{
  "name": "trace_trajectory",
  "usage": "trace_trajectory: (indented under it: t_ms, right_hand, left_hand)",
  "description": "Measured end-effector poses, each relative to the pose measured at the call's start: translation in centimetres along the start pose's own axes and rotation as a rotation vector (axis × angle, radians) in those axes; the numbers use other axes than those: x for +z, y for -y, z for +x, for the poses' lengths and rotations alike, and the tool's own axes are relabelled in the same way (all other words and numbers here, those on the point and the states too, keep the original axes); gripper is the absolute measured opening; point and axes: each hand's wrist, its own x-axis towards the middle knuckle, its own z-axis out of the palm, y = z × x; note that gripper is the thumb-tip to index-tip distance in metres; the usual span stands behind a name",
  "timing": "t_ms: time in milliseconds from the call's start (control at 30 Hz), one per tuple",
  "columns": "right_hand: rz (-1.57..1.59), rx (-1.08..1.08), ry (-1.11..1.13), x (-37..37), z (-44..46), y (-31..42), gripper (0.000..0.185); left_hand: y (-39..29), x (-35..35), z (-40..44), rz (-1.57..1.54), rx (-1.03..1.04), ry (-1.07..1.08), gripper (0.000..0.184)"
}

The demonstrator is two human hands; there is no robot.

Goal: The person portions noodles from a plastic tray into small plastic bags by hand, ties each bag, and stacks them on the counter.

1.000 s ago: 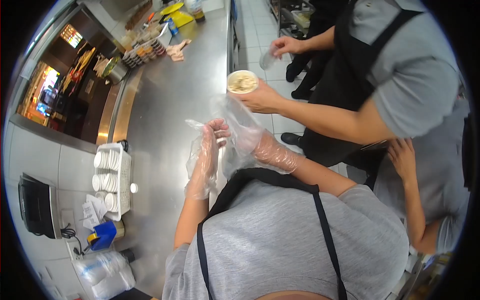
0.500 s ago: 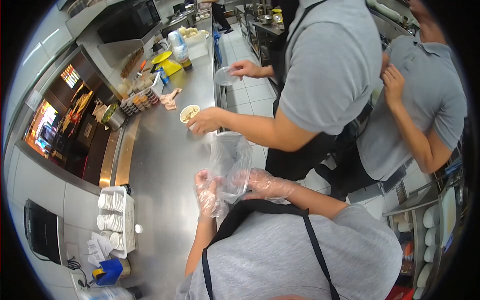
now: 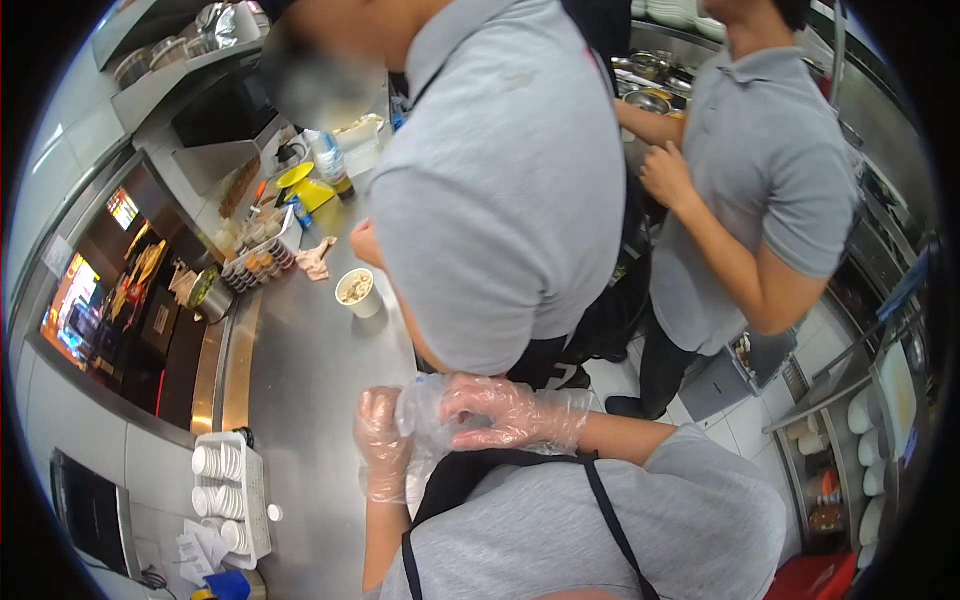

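Both my hands wear clear plastic gloves and hold a clear plastic bag (image 3: 420,412) just in front of my apron, at the counter's edge. The fingers of my left hand (image 3: 383,428) are closed on the bag's left side. My right hand (image 3: 492,410) curls around its right side, with thumb and fingers bent. Beyond them a white paper cup (image 3: 360,300) with pale chopped food (image 3: 354,287) in it stands upright on the steel counter (image 3: 300,370). Neither of my hands touches the cup.
A co-worker in a grey shirt (image 3: 500,190) leans close in front of me, one hand (image 3: 366,243) near the cup. Another person (image 3: 760,190) stands at right. A white basket of stacked cups (image 3: 262,490), a crumpled cloth (image 3: 316,260), sauce containers (image 3: 262,262) and a yellow scale (image 3: 305,187) are on the counter.
The near co-worker has moved left over the counter and let go of the cup; the clear lid is out of sight. The bag is lower and more bunched between my hands.
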Motion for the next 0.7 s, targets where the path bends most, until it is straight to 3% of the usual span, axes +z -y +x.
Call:
trace_trajectory:
  t_ms: [67, 233, 433, 567, 633, 700]
  right_hand:
    - [0.217, 0.057, 0.037, -0.1, 0.4, 0.6, 0.025]
    - [0.171, 0.08, 0.217, -0.5, 0.7, 0.2, 0.022]
    - [0.116, 0.116, 0.256, 1.0, 0.8, -2.7, 0.031]
    - [0.167, 0.226, 0.247, 2.9, 2.0, -2.9, 0.051]
    - [0.101, 0.14, 0.187, 4.7, 2.4, -4.0, 0.056]
    - [0.04, 0.054, 0.131, 5.8, 2.9, -4.4, 0.061]
  left_hand:
    - [0.9, -0.8, 0.2, 0.023, -0.029, 0.024, 0.022]
    - [5.7, -4.3, -0.7, 0.184, -0.181, 0.002, 0.023]
    - [4.3, -7.7, -0.4, 0.164, -0.243, -0.103, 0.02]
    - [4.4, -6.8, -0.9, 0.236, -0.218, 0.005, 0.023]
    - [3.9, -5.8, -1.2, 0.222, -0.218, 0.039, 0.024]
    - [3.4, -4.2, -1.9, 0.258, 0.083, 0.071, 0.026]
